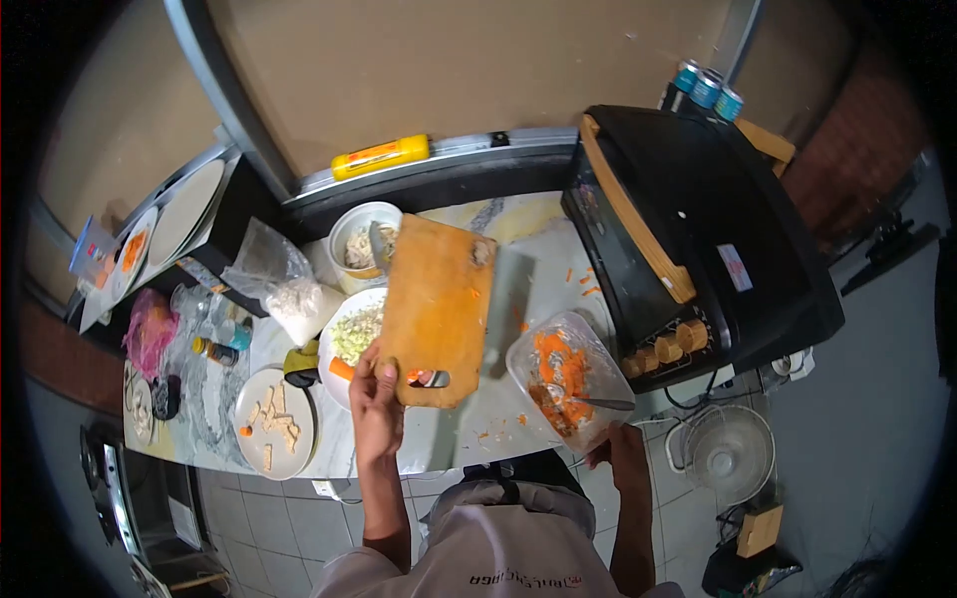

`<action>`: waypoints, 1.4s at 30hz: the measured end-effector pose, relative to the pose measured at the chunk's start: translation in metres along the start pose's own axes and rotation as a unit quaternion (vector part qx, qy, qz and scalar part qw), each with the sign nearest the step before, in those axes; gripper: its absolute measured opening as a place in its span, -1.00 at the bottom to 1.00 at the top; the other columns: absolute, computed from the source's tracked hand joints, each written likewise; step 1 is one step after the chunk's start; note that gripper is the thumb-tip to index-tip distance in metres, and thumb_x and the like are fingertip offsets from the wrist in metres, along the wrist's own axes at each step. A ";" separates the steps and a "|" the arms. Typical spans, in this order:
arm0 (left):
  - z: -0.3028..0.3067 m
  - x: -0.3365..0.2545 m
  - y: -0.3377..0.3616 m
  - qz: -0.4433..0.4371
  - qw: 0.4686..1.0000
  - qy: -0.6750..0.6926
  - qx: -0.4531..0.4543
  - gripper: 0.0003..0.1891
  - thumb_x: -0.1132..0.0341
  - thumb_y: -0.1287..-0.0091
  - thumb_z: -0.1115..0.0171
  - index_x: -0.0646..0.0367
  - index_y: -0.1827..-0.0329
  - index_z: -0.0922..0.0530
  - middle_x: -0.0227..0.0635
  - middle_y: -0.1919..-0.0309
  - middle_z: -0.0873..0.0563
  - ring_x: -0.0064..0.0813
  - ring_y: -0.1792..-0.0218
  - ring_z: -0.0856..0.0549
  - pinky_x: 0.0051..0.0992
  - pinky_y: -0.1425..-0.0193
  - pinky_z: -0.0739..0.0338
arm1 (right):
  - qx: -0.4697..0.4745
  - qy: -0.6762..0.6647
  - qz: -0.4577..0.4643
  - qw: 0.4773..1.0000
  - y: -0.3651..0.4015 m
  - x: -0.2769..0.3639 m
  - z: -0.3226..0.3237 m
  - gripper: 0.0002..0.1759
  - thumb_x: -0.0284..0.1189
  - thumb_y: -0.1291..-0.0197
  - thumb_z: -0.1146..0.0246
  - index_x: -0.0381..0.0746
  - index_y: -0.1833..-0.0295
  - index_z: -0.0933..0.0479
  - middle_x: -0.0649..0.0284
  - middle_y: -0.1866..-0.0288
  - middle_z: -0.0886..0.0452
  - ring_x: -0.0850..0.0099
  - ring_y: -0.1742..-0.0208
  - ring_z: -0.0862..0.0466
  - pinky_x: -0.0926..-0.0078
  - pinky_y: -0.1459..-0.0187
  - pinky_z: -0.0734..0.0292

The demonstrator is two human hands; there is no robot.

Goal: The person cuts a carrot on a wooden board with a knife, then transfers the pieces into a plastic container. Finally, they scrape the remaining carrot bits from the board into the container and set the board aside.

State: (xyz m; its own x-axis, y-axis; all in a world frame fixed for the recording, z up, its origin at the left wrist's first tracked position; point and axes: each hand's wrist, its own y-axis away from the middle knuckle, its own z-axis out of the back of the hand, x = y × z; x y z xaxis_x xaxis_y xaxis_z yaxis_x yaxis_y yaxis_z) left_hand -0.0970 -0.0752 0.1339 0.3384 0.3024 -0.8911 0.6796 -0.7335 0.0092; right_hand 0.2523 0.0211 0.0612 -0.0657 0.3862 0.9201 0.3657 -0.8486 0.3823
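My left hand (377, 404) grips a wooden cutting board (436, 299) by its lower left edge, thumb on the face, holding it up over the table. Small orange bits cling to the board. My right hand (620, 450) is closed at the near right corner of a clear plastic container (518, 364); some fingers are hidden. Grated carrot (560, 371) fills part of that container, with a metal utensil (601, 404) lying in it. Behind the board, partly covered, are a plate of chopped pale green vegetable (354, 337), a carrot piece (341, 369) and a white bowl (344, 221).
A black oven (718, 219) with a wooden handle occupies the right side. To the left are a plate (307, 424) of pale strips, a plastic bag (299, 309) of white contents, and a small bottle (214, 351). Carrot shreds (588, 281) lie scattered on the table.
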 end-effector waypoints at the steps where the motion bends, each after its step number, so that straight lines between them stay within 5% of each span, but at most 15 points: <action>1: -0.013 -0.014 -0.004 0.055 0.997 0.044 -0.033 -0.50 0.39 -0.55 -0.14 0.36 -0.46 -0.23 -0.01 -0.27 -0.57 -0.18 -0.20 -0.67 -0.21 -0.25 -0.67 | 0.003 -0.008 0.002 1.000 0.002 0.001 -0.002 -0.50 -0.22 -0.58 0.07 -0.47 0.13 -0.55 0.07 0.49 -0.65 0.36 0.59 -0.67 0.43 0.55 -0.62; 8: -0.103 -0.046 -0.062 0.029 0.990 0.112 0.075 -0.62 0.51 -0.52 -0.04 0.31 -0.36 -0.30 0.03 -0.26 -0.54 -0.05 -0.28 -0.62 0.08 -0.33 -0.62 | 0.013 -0.054 -0.044 0.997 0.002 -0.007 -0.004 -0.59 -0.31 -0.58 0.07 -0.46 0.10 -0.50 0.05 0.41 -0.66 0.35 0.53 -0.70 0.43 0.52 -0.65; 16: -0.240 -0.016 -0.107 0.122 0.928 0.191 0.296 -0.63 0.53 -0.49 -0.08 0.51 -0.29 -0.28 0.20 -0.24 -0.53 0.06 -0.21 -0.66 -0.11 -0.35 -0.64 | 0.005 -0.085 -0.039 0.996 -0.006 -0.031 -0.017 -0.62 -0.27 -0.56 0.04 -0.37 0.17 -0.47 0.08 0.41 -0.65 0.33 0.52 -0.71 0.42 0.51 -0.66; 28: -0.348 0.050 -0.096 0.209 0.914 0.199 0.285 -0.68 0.55 -0.54 0.07 0.55 -0.25 -0.15 0.16 -0.21 -0.44 -0.01 -0.23 -0.62 -0.21 -0.34 -0.68 | -0.006 -0.107 -0.015 0.994 -0.018 -0.045 -0.025 -0.74 -0.40 -0.53 0.07 -0.35 0.16 -0.42 0.09 0.40 -0.64 0.34 0.52 -0.71 0.44 0.50 -0.66; 31: -0.352 0.057 -0.096 0.208 0.918 0.183 0.283 -0.69 0.48 -0.57 0.00 0.39 -0.23 -0.16 0.03 -0.09 -0.52 -0.24 -0.06 -0.70 -0.39 -0.12 -0.74 | -0.005 -0.112 -0.016 0.994 -0.016 -0.048 -0.027 -0.70 -0.36 -0.54 0.06 -0.34 0.18 -0.43 0.10 0.41 -0.65 0.34 0.52 -0.71 0.44 0.50 -0.66; 34: -0.353 0.068 -0.102 0.178 0.931 0.055 0.314 -0.60 0.45 -0.53 -0.07 0.39 -0.31 -0.19 -0.04 -0.11 -0.55 -0.27 -0.18 -0.66 -0.31 -0.16 -0.69 | -0.003 -0.116 -0.028 0.993 -0.015 -0.047 -0.026 -0.66 -0.31 -0.57 0.07 -0.33 0.19 -0.44 0.10 0.43 -0.65 0.35 0.53 -0.70 0.43 0.52 -0.65; 36: -0.352 0.075 -0.101 0.057 0.941 -0.073 0.326 -0.53 0.31 -0.49 -0.24 0.34 -0.31 -0.28 -0.19 0.02 -0.61 -0.49 0.03 -0.61 -0.44 -0.08 -0.50 | -0.004 -0.111 -0.037 0.993 -0.019 -0.047 -0.027 -0.63 -0.28 -0.58 0.08 -0.32 0.20 -0.45 0.10 0.45 -0.65 0.35 0.54 -0.69 0.43 0.53 -0.64; 42: -0.350 0.119 -0.120 -0.111 0.917 -0.224 0.310 -0.53 0.22 -0.42 -0.31 0.45 -0.17 -0.43 -0.12 0.09 -0.62 -0.36 0.03 -0.58 -0.38 -0.12 -0.49 | -0.004 -0.128 -0.035 0.991 -0.023 -0.043 -0.029 -0.64 -0.29 -0.56 0.06 -0.31 0.25 -0.43 0.08 0.46 -0.64 0.32 0.56 -0.68 0.41 0.52 -0.62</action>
State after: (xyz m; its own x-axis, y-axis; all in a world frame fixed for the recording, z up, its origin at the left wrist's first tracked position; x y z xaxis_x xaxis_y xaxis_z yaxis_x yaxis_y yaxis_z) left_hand 0.0899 0.2616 0.1861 -0.1602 0.3079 -0.9378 0.1521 -0.9311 -0.3317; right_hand 0.2200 0.0136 0.0154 0.1474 0.5225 0.8398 0.3604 -0.8191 0.4463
